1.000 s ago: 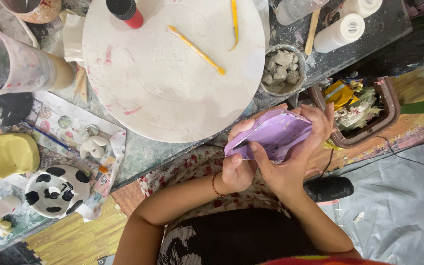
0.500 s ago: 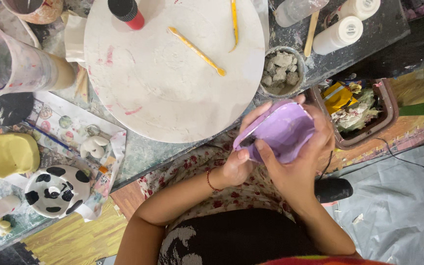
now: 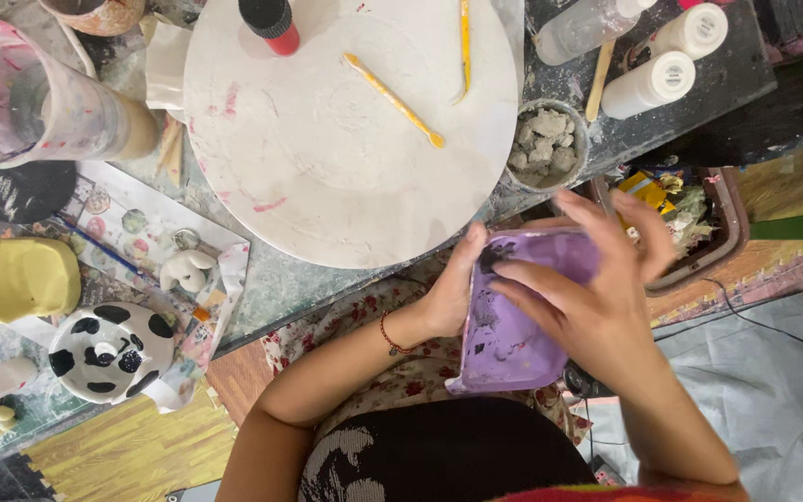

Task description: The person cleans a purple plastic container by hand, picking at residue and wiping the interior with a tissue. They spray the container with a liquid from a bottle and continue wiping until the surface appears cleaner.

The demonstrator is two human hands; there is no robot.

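A purple, roughly square clay dish (image 3: 506, 346) with dark smudges is held over my lap, its hollow side turned up toward me. My left hand (image 3: 453, 293) grips its left rim, thumb over the edge. My right hand (image 3: 597, 297) lies across the top of the dish with fingers spread, fingertips pressing into the dark-stained upper part. A red cord bracelet circles my left wrist.
A round white work board (image 3: 327, 158) on the table carries a yellow modelling tool (image 3: 394, 98) and a red-and-black bottle (image 3: 271, 23). A small bowl of grey clay lumps (image 3: 544, 144), white bottles (image 3: 652, 84), a tray of scraps (image 3: 699, 223), a yellow piece (image 3: 20, 276) and a spotted dish (image 3: 109, 351) surround it.
The purple dish has been turned from edge-on to hollow side up and lowered slightly. My right hand has shifted from beneath it to lying over its top with fingers spread.
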